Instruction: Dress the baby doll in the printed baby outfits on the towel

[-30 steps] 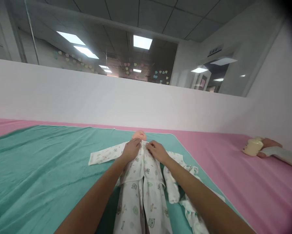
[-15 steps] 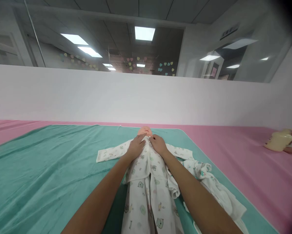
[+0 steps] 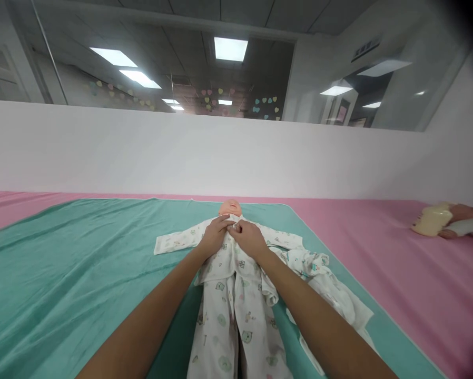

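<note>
A baby doll lies on its back, head away from me, dressed in a white baby jacket and matching pants with animal prints. Both sleeves stretch out sideways. At the jacket's neckline, my left hand is closed on the front edge of the cloth. My right hand pinches the same front edge close beside it, with thumb and forefinger together. The fingertips of the two hands nearly touch. What exactly lies between them is too small to make out.
Crumpled white printed baby clothes lie to the doll's right side in view. A green sheet covers the pink surface. Far right, another person's arm touches a pale yellow object. A white wall rises behind.
My hands have come closer together at the neckline, the right one moving left to meet the left. The view has shifted slightly. The yellow object at far right shows more of the arm.
</note>
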